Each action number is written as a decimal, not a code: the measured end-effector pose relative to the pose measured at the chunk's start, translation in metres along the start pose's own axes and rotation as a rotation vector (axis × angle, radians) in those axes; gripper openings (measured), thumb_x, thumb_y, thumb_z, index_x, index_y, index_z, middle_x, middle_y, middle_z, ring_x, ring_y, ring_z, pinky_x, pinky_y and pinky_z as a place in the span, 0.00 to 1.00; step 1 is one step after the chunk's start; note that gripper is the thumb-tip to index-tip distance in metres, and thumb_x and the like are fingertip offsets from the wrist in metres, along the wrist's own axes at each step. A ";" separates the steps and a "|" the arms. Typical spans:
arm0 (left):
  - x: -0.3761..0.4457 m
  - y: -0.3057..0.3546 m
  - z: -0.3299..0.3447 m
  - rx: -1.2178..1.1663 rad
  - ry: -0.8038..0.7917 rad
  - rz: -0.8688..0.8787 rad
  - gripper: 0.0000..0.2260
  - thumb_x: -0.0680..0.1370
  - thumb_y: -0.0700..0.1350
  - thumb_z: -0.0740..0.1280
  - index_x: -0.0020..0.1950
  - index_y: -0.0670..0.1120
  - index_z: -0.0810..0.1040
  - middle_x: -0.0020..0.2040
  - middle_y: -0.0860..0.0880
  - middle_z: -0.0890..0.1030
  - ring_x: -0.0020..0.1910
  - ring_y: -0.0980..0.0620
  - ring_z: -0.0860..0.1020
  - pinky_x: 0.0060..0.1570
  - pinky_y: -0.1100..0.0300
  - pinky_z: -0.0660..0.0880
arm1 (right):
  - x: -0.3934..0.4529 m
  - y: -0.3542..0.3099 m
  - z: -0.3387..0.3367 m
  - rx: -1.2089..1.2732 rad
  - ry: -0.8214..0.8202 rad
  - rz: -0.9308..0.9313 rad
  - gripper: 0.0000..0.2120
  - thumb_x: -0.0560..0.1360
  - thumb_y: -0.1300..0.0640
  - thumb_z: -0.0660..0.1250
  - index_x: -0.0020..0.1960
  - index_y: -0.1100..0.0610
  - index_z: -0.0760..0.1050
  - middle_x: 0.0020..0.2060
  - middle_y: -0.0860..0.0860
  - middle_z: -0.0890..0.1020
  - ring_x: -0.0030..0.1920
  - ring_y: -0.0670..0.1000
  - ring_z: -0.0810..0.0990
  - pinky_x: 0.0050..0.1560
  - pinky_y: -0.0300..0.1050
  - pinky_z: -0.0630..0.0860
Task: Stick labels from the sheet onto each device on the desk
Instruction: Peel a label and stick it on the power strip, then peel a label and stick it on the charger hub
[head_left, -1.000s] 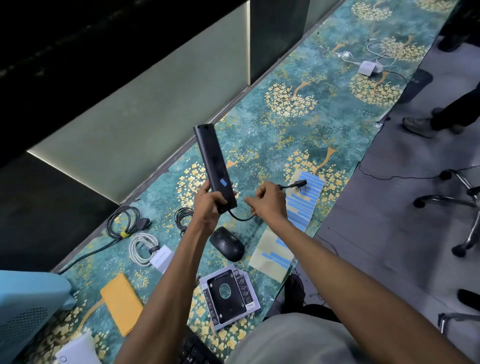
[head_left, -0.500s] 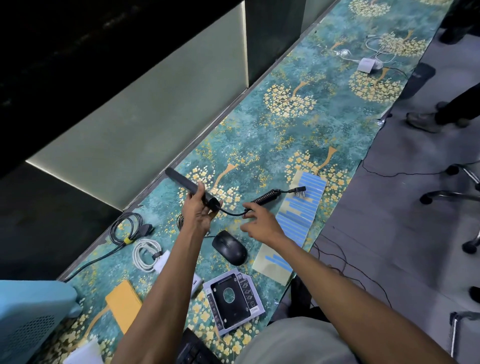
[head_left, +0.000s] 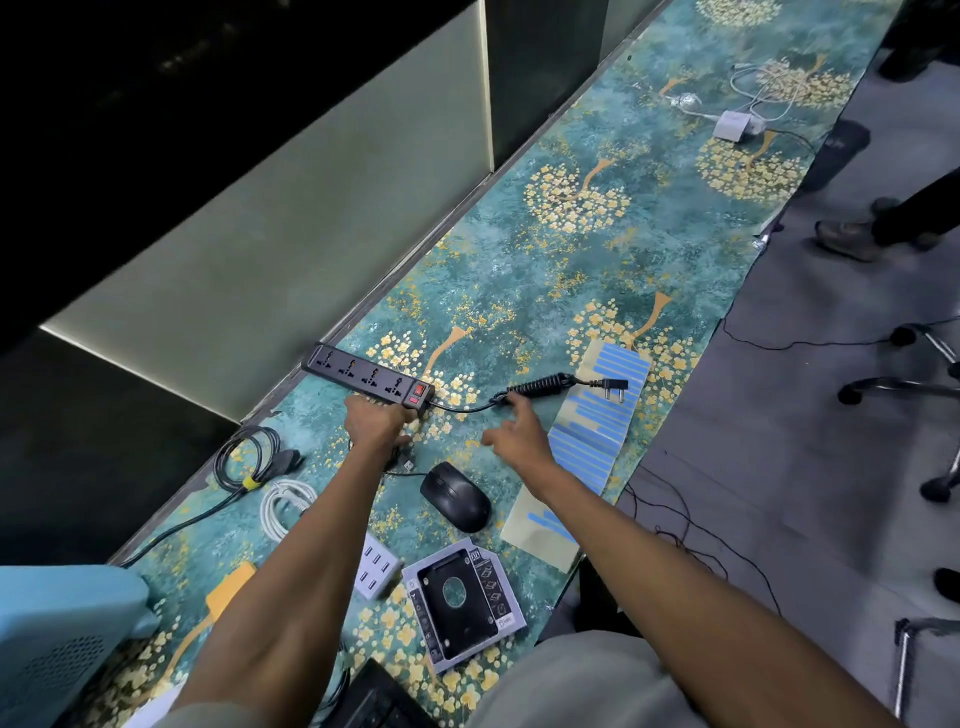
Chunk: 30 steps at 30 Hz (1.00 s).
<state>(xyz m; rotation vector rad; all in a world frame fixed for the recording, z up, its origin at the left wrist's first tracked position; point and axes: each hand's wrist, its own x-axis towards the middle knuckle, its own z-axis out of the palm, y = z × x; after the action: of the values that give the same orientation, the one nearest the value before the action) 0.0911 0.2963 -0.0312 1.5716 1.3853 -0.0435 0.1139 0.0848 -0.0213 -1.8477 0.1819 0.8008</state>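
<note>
A black power strip (head_left: 363, 375) lies flat on the patterned desk (head_left: 519, 280), sockets up, along the back edge. My left hand (head_left: 376, 421) grips its near end by the red switches. The strip's cable runs right to a coiled bundle (head_left: 543, 385), and its plug (head_left: 610, 387) rests on the label sheet (head_left: 597, 421), which carries several blue labels. My right hand (head_left: 514, 436) hovers with fingers loosely spread, one fingertip at the cable beside the coil. A second sheet piece (head_left: 540, 525) with blue labels lies nearer me.
Near me lie a black mouse (head_left: 457, 496), a drive caddy (head_left: 460, 605), a grey USB hub (head_left: 376, 566), white (head_left: 283, 501) and black (head_left: 247, 457) coiled cables, and a keyboard (head_left: 374, 701). A white adapter (head_left: 732, 124) sits far off. A chair base (head_left: 909, 384) and someone's shoe (head_left: 852, 239) are on the floor to the right.
My left hand has lowered the power strip from upright, underside facing me, to flat on the desk with sockets up. My right hand has released the cable and opened.
</note>
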 end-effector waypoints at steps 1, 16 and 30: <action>-0.003 -0.001 0.002 0.045 0.016 0.025 0.33 0.64 0.35 0.82 0.62 0.39 0.67 0.59 0.38 0.75 0.44 0.41 0.81 0.31 0.47 0.83 | 0.003 -0.002 -0.001 0.098 0.062 0.032 0.41 0.74 0.64 0.71 0.80 0.50 0.56 0.76 0.56 0.65 0.63 0.58 0.76 0.62 0.61 0.79; -0.091 -0.028 0.062 0.361 -0.251 0.632 0.08 0.70 0.41 0.75 0.48 0.42 0.84 0.40 0.46 0.85 0.39 0.50 0.83 0.42 0.58 0.80 | 0.028 -0.007 -0.043 -0.265 0.136 -0.221 0.18 0.76 0.64 0.66 0.65 0.56 0.78 0.67 0.57 0.77 0.61 0.57 0.79 0.50 0.50 0.76; -0.127 -0.040 0.130 0.630 -0.371 0.541 0.25 0.73 0.49 0.76 0.61 0.41 0.67 0.54 0.38 0.75 0.49 0.38 0.76 0.39 0.51 0.68 | -0.011 0.058 -0.110 -0.127 0.529 0.113 0.23 0.74 0.55 0.72 0.65 0.57 0.67 0.59 0.58 0.77 0.56 0.62 0.76 0.49 0.54 0.75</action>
<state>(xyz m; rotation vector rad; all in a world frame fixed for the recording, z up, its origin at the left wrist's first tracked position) 0.0890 0.1109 -0.0460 2.2758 0.6442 -0.4552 0.1264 -0.0386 -0.0357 -2.1552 0.5854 0.3878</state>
